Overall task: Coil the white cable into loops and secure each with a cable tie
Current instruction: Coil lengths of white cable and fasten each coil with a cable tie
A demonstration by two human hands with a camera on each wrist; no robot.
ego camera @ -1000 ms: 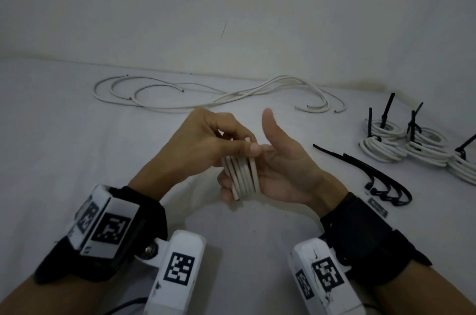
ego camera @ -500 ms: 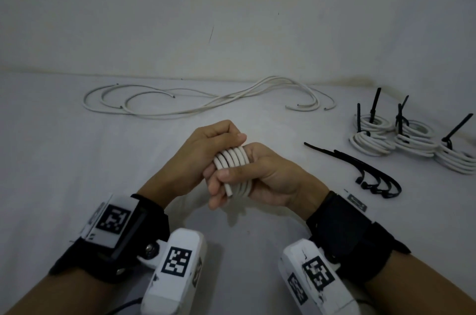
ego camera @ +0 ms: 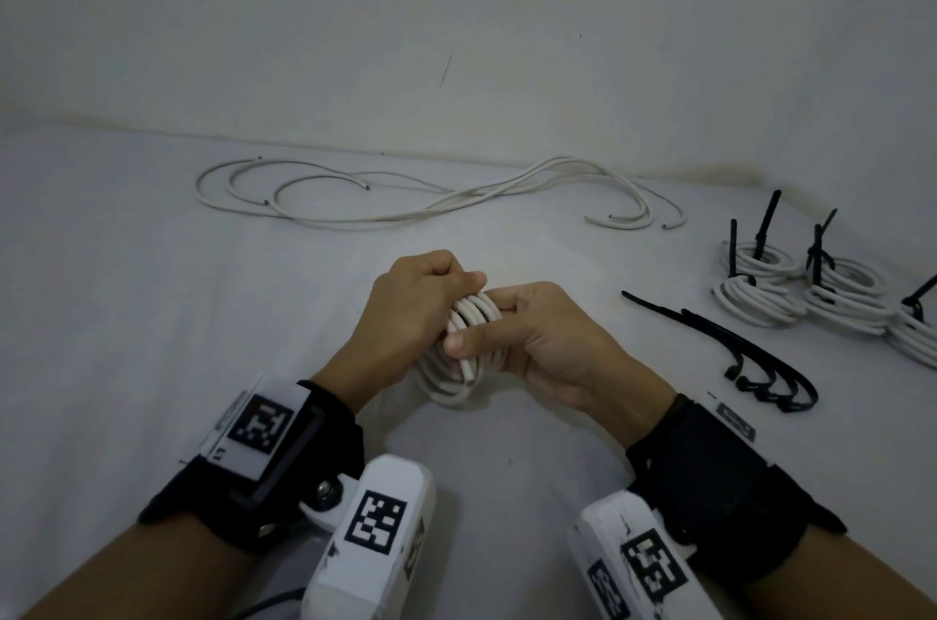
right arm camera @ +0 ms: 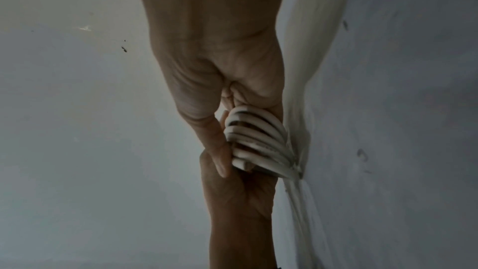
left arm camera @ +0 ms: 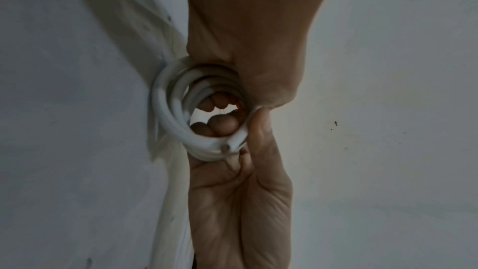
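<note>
Both hands hold a small coil of white cable [ego camera: 456,381] just above the white table [ego camera: 152,315], in the middle. My left hand [ego camera: 421,310] curls its fingers over the coil's top from the left. From the right, my right hand [ego camera: 532,340] grips it, thumb pressed across the turns beside the cut cable end [ego camera: 469,371]. The left wrist view looks through the coil [left arm camera: 168,124] at fingertips [left arm camera: 220,124] inside the ring. In the right wrist view the thumb [right arm camera: 217,150] lies along the stacked turns [right arm camera: 258,136]. Several black cable ties [ego camera: 745,361] lie loose on the right.
Long loose white cables [ego camera: 405,209] sprawl along the back of the table near the wall. Several finished coils with upright black tie tails [ego camera: 765,285] are grouped at the far right. The table surface in front of my wrists is bare cloth.
My right thumb, raised a second ago, has folded down across the coil. My left fingers have shifted from pinching the turns to curling over them. The coil has tilted flatter.
</note>
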